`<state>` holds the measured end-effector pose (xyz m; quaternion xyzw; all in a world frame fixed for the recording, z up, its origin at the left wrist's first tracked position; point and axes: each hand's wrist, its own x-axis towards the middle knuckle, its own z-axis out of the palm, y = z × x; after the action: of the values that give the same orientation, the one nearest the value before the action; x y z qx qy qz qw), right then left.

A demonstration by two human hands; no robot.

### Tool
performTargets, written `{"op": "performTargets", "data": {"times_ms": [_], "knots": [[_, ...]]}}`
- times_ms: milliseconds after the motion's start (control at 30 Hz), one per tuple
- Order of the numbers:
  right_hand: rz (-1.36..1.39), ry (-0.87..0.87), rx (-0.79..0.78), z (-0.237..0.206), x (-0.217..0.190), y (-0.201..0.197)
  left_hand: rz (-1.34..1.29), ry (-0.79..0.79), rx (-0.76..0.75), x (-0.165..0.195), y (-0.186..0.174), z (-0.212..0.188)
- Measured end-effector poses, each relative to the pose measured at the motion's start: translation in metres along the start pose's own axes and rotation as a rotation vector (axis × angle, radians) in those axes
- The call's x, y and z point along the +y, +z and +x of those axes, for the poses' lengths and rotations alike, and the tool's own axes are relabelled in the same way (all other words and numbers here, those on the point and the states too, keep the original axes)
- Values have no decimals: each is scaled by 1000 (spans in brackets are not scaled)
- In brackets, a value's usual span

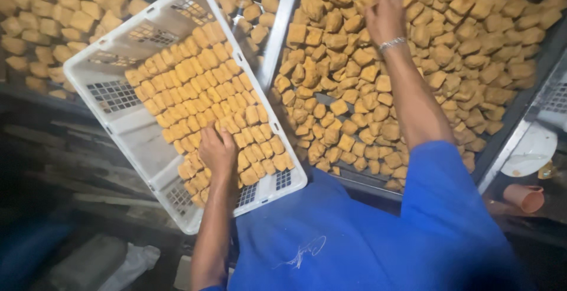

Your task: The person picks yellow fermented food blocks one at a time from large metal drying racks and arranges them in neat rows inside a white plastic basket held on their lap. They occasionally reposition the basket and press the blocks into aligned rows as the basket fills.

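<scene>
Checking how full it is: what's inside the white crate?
The white crate holds rows of fried tofu pieces; the left hand covers some, so pieces beneath it are hidden.

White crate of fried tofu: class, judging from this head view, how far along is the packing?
Done: the white crate holds neat rows of fried tofu pieces over about half its floor. In hand: the left hand presses on the rows near the crate's lower end, while the right hand reaches into the loose heap on the metal tray. Left: the crate's bare left side and the large heap.
</scene>
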<state>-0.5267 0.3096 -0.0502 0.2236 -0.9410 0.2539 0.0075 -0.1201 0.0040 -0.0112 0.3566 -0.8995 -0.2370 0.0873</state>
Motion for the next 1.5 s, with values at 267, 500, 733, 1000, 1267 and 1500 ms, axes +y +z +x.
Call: {"op": "performTargets", "data": {"times_ms": [267,500,733,1000,1267,1500], "knots": [[181,306,-30,7,41,-33,39,25,28,-1,1,1],[17,180,-98,-24,43,-29,5,28,26,-3,2,-1],[171,360,19,-40,8,-17,4,13,32,-5,2,0],[167,412,-68,-29,-35,8,-18,8,22,-6,1,0],[-173,-120,-9,-73,-64,47,-16,-2,35,-6,3,0],[-276,-35,-117,-65,-77,59,-24,9,29,-9,2,-2]]}}
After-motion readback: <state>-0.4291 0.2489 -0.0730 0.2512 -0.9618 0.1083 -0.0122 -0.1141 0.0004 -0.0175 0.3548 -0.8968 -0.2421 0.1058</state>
